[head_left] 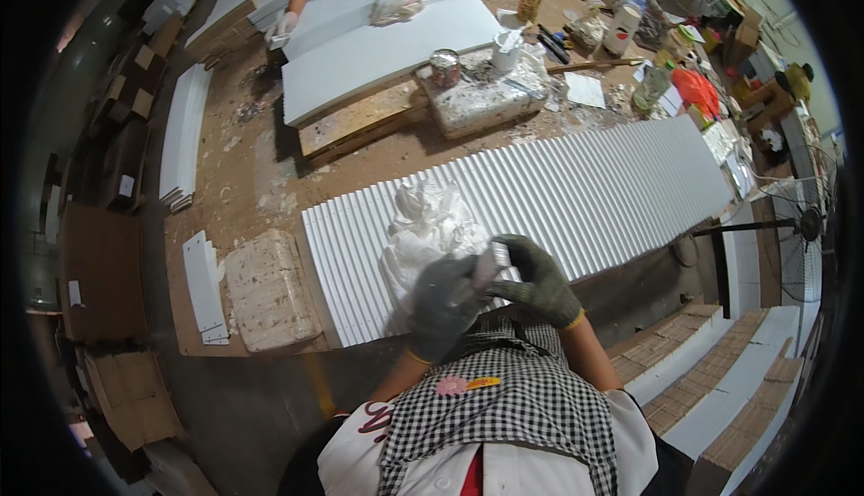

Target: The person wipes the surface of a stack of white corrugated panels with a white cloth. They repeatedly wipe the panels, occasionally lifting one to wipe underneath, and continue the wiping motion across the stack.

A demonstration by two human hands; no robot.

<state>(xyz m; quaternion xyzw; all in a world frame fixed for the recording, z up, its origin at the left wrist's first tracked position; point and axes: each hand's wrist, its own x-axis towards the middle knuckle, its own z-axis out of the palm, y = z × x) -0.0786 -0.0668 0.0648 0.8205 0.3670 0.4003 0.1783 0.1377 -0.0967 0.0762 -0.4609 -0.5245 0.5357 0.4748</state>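
Meeting around pale piece (492,264), left hand (443,305), right hand (543,284)

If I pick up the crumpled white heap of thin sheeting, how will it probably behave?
The crumpled white sheeting is probably floppy: it lies in loose folds. It seems light for its size, as the folds look thin. Rolling looks unlikely, since it slumps across the narrow white strips.
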